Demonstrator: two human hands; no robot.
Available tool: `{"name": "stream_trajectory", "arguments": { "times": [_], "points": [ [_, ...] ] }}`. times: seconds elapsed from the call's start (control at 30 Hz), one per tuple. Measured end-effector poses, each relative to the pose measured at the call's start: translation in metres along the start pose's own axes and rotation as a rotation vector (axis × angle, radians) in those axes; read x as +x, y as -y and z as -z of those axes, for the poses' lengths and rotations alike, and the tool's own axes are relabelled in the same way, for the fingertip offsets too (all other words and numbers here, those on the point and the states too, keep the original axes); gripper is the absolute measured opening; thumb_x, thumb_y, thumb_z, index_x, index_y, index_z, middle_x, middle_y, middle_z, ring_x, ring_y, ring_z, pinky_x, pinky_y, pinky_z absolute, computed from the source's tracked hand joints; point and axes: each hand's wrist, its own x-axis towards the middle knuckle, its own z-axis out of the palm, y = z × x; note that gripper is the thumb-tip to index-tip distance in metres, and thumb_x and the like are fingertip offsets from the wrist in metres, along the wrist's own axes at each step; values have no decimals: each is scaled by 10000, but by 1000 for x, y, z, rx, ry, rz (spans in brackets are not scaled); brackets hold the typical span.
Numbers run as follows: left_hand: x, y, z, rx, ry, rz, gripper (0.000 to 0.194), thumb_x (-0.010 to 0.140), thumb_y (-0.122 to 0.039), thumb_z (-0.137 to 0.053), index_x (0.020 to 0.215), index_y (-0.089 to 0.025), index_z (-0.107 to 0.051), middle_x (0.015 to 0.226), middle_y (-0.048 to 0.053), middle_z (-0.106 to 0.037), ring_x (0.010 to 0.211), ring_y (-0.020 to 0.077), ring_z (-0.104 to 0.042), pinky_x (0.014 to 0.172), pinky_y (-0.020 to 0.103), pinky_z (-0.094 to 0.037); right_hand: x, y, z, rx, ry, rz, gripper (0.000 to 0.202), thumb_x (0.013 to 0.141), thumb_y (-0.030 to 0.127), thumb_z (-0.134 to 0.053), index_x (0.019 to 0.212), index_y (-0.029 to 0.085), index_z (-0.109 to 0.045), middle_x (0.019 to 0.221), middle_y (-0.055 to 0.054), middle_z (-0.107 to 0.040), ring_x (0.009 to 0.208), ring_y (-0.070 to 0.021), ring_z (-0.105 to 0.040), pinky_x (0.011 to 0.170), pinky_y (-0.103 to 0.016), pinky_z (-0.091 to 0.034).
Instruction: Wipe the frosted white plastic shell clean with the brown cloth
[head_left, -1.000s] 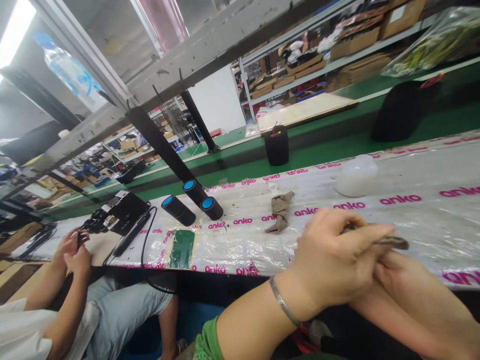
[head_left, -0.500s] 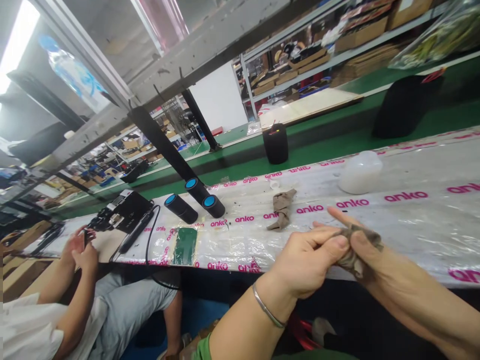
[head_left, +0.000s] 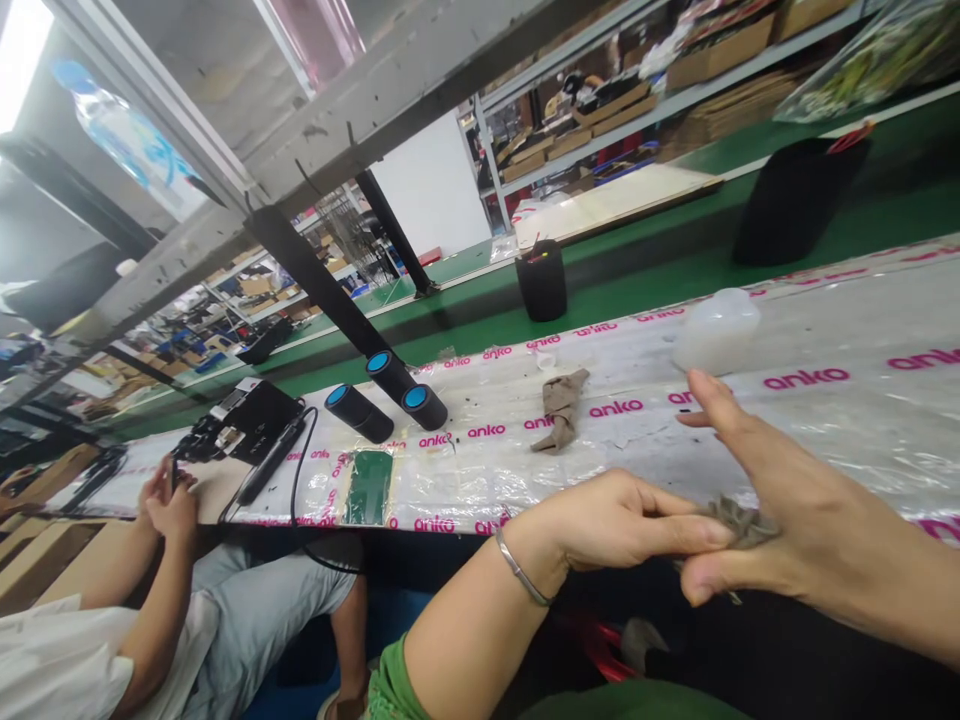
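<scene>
The left hand [head_left: 615,520] has its fingers stretched out flat and pressed onto a small brown rag [head_left: 739,520], which lies against the palm of the right hand [head_left: 795,520]; the right hand is spread open, forefinger pointing up toward 11 o'clock and thumb tucked under the rag, so the cloth sits pinched between the two hands just off the near edge of the table [head_left: 825,420] (a bracelet [head_left: 517,567] rings the left wrist). At 10 o'clock from the hands a second, crumpled cloth [head_left: 560,408] lies on the printed plastic sheet, and at 12 o'clock stands a white plastic bottle [head_left: 716,330]. Farther out toward 10 o'clock lie three black cylinders with blue caps [head_left: 386,395] beside a green card [head_left: 366,487]. At 9 o'clock a co-worker's hands [head_left: 169,495] hold something small.
</scene>
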Motion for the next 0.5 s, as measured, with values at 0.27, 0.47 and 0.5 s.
{"name": "stream_trajectory", "arguments": {
  "times": [0.27, 0.47, 0.5],
  "points": [
    [4, 4, -11, 373, -21, 50, 269, 880, -282, -603, 646, -153, -565, 602, -46, -508, 581, 68, -419, 608, 214, -369, -2, -7, 4, -435, -8, 365, 1755, 216, 685, -939, 1614, 99, -56, 1518, -228, -236, 1359, -416, -366, 926, -541, -565],
    [5, -8, -7, 437, -9, 0, 232, 873, -313, -574, 691, -170, -595, 663, -19, -553, 647, 106, -492, 661, 236, -400, -4, -36, 22, -386, -86, 249, 1227, 775, 962, -372, 1626, 154, -12, 1501, -188, -302, 1311, -372, -441, 903, -536, -565],
    [8, -12, -3, 417, -28, 0, 242, 867, -332, -583, 688, -169, -597, 661, -15, -553, 646, 110, -493, 657, 242, -399, -2, -45, 29, -370, -116, 162, 1160, 791, 963, -325, 1627, 215, -29, 1482, -166, -345, 1266, -363, -486, 884, -536, -568]
  ]
}}
